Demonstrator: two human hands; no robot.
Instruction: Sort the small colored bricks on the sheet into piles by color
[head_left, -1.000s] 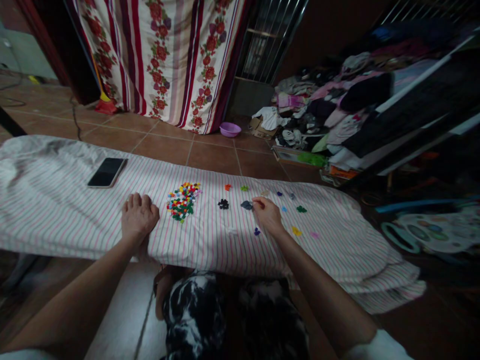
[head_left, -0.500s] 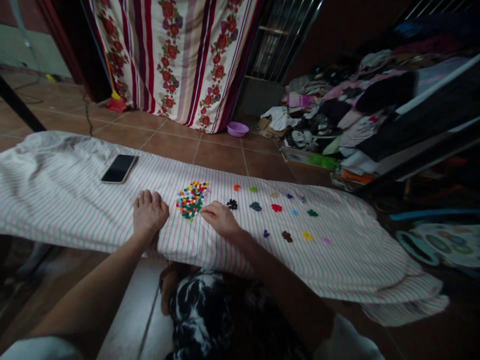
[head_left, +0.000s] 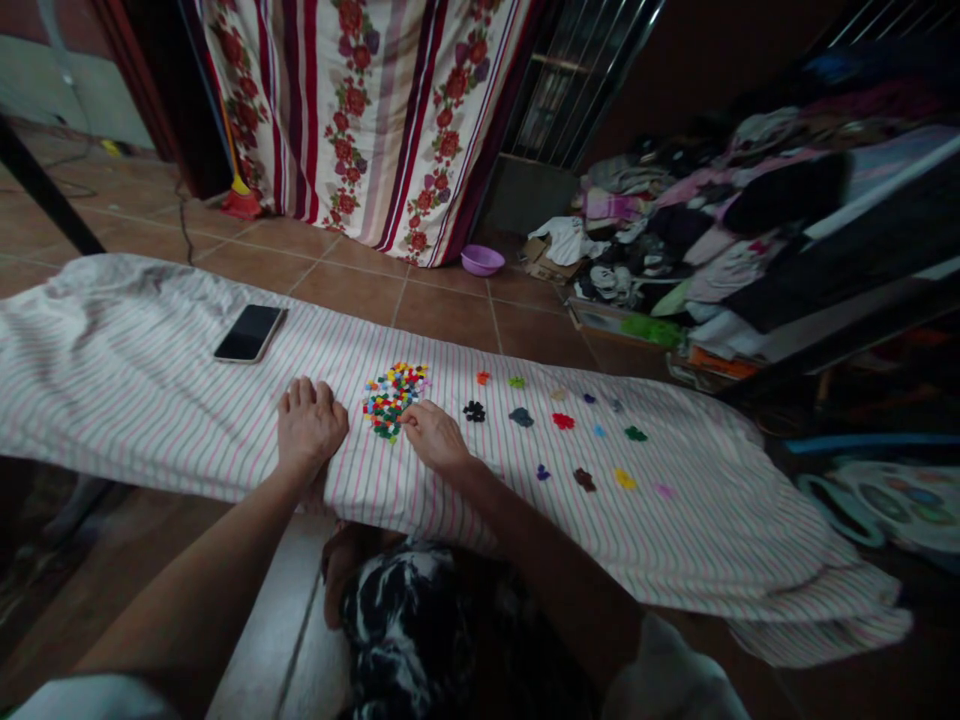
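Pile of coloured pieces (head_left: pixel 390 396) has our right grip (head_left: pixel 437 435) pinched at its right edge, holding what we cannot tell, our flattened left hand (head_left: pixel 311 422) farther off leftward.

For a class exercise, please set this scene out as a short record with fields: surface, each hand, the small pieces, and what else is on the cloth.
Surface: striped cloth
Left hand: palm down on the cloth, left of the mixed pile
Right hand: fingertips drawn together at the pile's right edge; whether they hold a piece is too small to tell
Mixed pile: many colours, pieces close together
Separate groups: right of the pile, including a black group, red group and yellow group
Also on cloth: phone, screen dark
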